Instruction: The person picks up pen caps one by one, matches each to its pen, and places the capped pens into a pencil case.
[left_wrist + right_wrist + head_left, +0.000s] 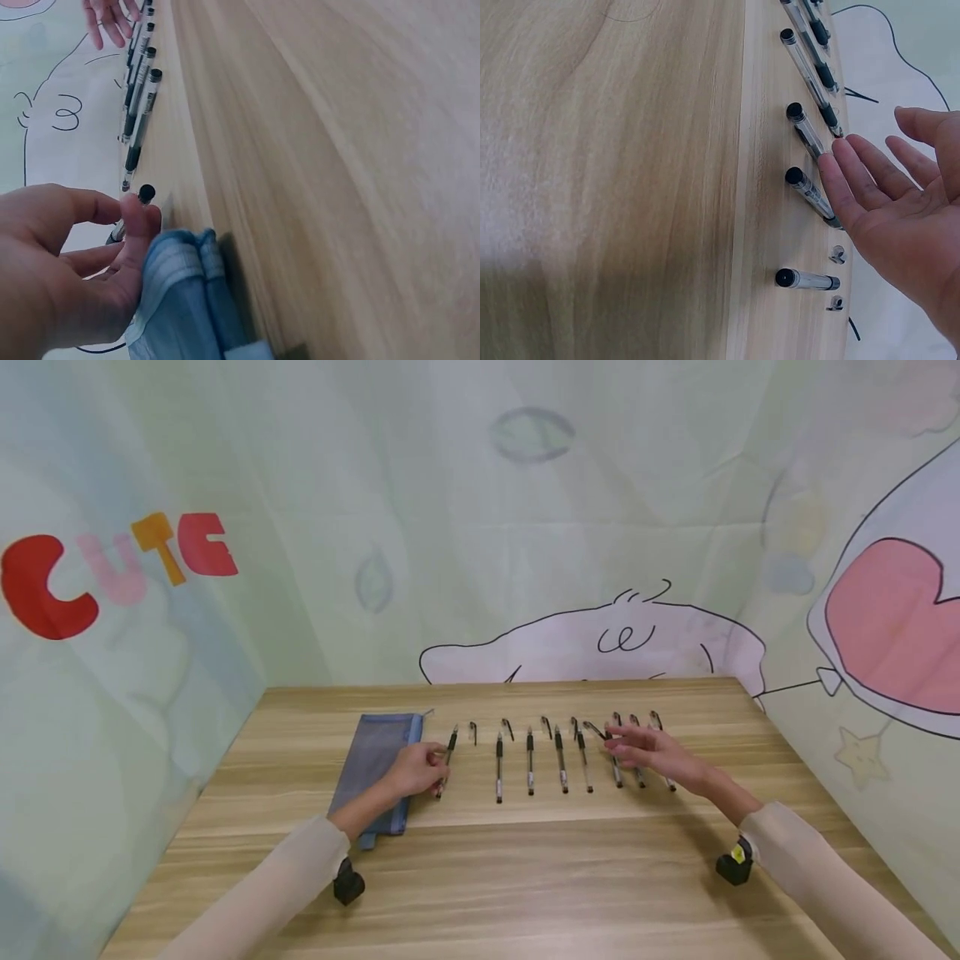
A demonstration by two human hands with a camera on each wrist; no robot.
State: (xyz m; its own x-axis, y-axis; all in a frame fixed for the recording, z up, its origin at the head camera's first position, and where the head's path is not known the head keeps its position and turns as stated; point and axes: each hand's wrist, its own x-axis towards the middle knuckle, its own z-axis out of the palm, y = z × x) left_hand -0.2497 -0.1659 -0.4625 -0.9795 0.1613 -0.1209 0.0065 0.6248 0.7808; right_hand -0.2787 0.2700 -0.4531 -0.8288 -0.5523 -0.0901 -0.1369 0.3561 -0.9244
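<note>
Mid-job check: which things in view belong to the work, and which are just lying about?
Likely in the job:
leftmost pen, pinched by the left hand
other pens, some near the right hand
pen caps beyond them

Apparently just lying about:
blue pouch beside the left hand, though its role is uncertain

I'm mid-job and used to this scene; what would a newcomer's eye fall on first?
Probably the bright CUTE lettering on the backdrop at left and the big pink heart at right. Next, the row of pens across the table, between the left hand, pinching the leftmost pen, and the open right hand at the row's right end. A blue pouch lies left of the row.
</note>
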